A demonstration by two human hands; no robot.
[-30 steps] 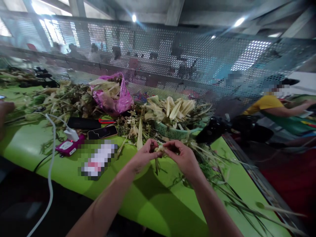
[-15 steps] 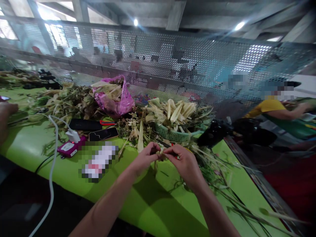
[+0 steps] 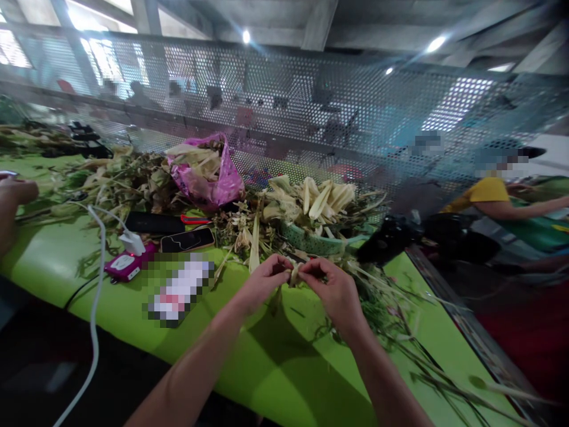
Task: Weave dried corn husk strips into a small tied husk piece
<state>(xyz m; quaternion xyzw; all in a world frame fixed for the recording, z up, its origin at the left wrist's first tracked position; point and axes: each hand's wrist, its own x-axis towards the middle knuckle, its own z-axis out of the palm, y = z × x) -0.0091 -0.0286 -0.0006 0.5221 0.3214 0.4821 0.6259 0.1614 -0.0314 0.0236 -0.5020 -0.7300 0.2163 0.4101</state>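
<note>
Between my two hands is a small pale piece of corn husk (image 3: pixel 294 274), bent or folded and held just above the green table. My left hand (image 3: pixel 268 280) pinches it from the left, thumb and fingers together. From the other side my right hand (image 3: pixel 332 287) pinches it too, its fingertips almost meeting the left ones. A thin dry strip dangles beneath the left fingers. Just beyond the hands stands a green basket (image 3: pixel 311 239) heaped with pale corn husks (image 3: pixel 320 198). A long husk strip (image 3: pixel 254 243) lies left of it.
A pink plastic bag (image 3: pixel 207 178) of husks sits beside dried plant matter (image 3: pixel 137 181). Left lie a phone (image 3: pixel 186 240), a purple power adapter (image 3: pixel 128 263) with a white cable (image 3: pixel 94 308), and red-handled scissors (image 3: pixel 194 220). Stalks cover the right edge; another person's hand (image 3: pixel 18 191) is far left.
The fingers have shifted slightly around the husk piece, which now shows as a pale folded band between them. My right fingers have curled in a little more. The rest stays in place.
</note>
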